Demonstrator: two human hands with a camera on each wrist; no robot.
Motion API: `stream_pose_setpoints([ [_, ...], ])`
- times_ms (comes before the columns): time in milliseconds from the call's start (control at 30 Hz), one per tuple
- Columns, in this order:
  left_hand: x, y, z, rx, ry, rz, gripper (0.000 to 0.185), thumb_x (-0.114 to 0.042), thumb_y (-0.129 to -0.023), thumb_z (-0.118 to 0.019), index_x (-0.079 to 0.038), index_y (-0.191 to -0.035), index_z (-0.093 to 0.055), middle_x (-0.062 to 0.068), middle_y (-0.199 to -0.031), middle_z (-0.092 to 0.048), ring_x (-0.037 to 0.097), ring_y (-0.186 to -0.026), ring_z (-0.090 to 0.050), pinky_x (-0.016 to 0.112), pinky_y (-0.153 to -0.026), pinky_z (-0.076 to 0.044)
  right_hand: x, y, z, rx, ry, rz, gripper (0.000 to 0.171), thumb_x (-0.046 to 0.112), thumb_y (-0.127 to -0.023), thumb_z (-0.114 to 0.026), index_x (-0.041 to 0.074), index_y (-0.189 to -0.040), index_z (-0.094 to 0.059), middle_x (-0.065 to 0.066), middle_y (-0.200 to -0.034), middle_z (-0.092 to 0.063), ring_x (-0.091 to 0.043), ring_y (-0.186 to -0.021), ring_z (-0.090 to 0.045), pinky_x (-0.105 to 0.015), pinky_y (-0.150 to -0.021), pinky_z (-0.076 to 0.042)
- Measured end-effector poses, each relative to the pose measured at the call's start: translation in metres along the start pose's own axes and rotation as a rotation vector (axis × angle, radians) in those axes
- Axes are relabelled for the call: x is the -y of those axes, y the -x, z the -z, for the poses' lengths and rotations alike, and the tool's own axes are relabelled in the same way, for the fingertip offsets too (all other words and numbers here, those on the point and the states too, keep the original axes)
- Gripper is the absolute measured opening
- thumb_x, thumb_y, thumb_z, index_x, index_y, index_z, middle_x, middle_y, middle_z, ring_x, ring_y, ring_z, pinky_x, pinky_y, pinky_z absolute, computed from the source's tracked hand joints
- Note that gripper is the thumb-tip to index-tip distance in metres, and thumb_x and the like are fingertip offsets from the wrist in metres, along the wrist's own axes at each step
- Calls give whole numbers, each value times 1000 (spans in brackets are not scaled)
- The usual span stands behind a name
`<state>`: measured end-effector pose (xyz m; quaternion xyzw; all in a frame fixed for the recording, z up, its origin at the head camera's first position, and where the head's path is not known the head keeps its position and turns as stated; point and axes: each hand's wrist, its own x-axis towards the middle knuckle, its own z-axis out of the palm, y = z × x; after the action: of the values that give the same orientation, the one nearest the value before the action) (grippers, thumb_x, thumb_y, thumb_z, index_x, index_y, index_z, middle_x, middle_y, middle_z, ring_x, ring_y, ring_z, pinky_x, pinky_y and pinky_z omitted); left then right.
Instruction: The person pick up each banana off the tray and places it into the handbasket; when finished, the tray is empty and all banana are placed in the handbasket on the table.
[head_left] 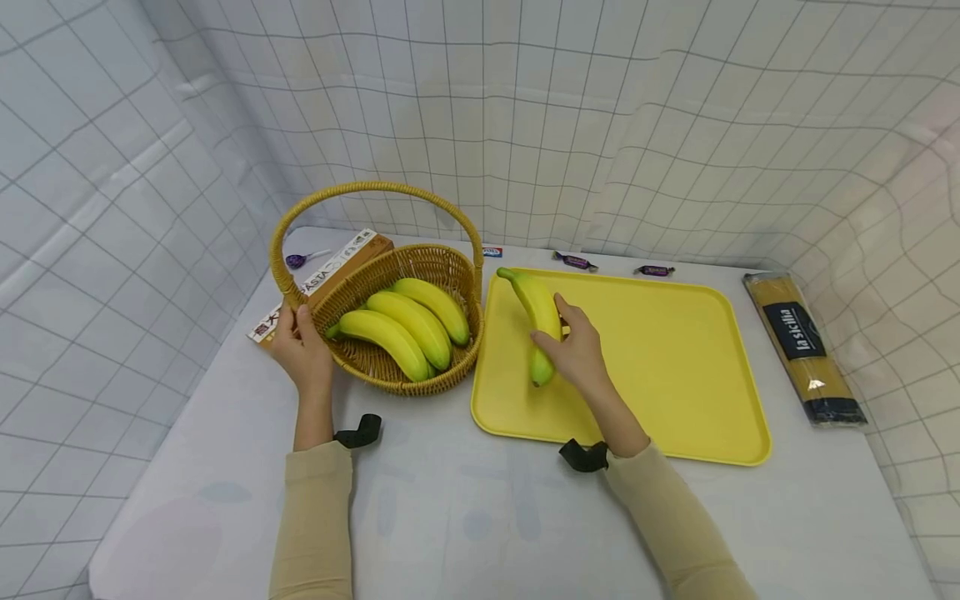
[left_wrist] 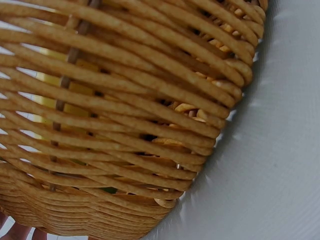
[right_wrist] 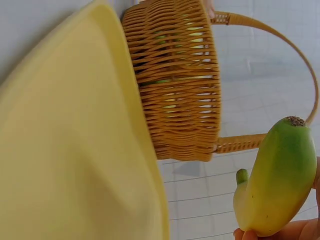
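Right hand (head_left: 577, 350) of mine grips a banana (head_left: 542, 321) over the tray (head_left: 675, 350); left hand (head_left: 303, 350) grips the basket (head_left: 397, 275), weave filling its wrist view

Head view looks down over table; both wrist views sit close, sharing wicker basket (head_left: 390, 333) (left_wrist: 125, 125) (right_wrist: 180, 80)
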<state>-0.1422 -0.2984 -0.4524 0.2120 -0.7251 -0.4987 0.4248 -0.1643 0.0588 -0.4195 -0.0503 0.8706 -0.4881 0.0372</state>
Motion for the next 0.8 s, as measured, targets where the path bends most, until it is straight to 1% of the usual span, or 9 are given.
stream_pose_setpoints([
  [200, 0, 0, 2, 10, -2, 8, 34, -22, -102, -49, 1, -121, -65, 18, -114, -67, -2, -92, -53, 15, -79, -41, 13, 12, 11, 17, -33, 61, 76, 22, -88, -68, 8, -152, -31, -15, -140, -49, -28, -115, -50, -41, -89, -47],
  [333, 0, 0, 2, 7, -4, 10, 34, -22, -102, -49, 0, -122, -65, 17, -114, -67, -2, -92, -53, 15, -79, -41, 23, 19, 15, 21, -52, 101, 75, 20, -87, -69, 10, -152, -33, -13, -142, -49, -27, -116, -50, -40, -89, -47],
  [433, 0, 0, 3, 5, -2, 1, 33, -22, -102, -50, 0, -122, -65, 17, -114, -67, -3, -91, -53, 14, -78, -41, 32, 24, 16, 33, -73, 145, 74, 18, -86, -70, 9, -151, -34, -13, -141, -50, -27, -116, -50, -41, -89, -47],
  [567, -1, 0, 3, 7, 3, -12, 33, -20, -101, -50, 2, -120, -65, 19, -114, -67, -4, -90, -52, 14, -77, -40, 43, 27, 13, 55, -95, 212, 73, 15, -86, -70, 7, -150, -37, -13, -137, -54, -27, -113, -52, -42, -88, -48],
  [700, -1, 0, 1, 0, 4, -1, 32, -19, -101, -50, 2, -119, -66, 17, -115, -68, -3, -90, -54, 14, -77, -41, 52, 23, 6, 85, -98, 258, 71, 15, -86, -70, 7, -149, -38, -13, -135, -56, -25, -111, -54, -43, -87, -49],
  [800, -2, 0, 0, -9, 7, 16, 30, -18, -101, -51, -1, -119, -67, 14, -117, -68, 0, -92, -55, 13, -77, -41, 58, 18, -1, 103, -95, 278, 71, 16, -86, -69, 8, -150, -38, -12, -138, -54, -24, -115, -54, -43, -88, -50],
])
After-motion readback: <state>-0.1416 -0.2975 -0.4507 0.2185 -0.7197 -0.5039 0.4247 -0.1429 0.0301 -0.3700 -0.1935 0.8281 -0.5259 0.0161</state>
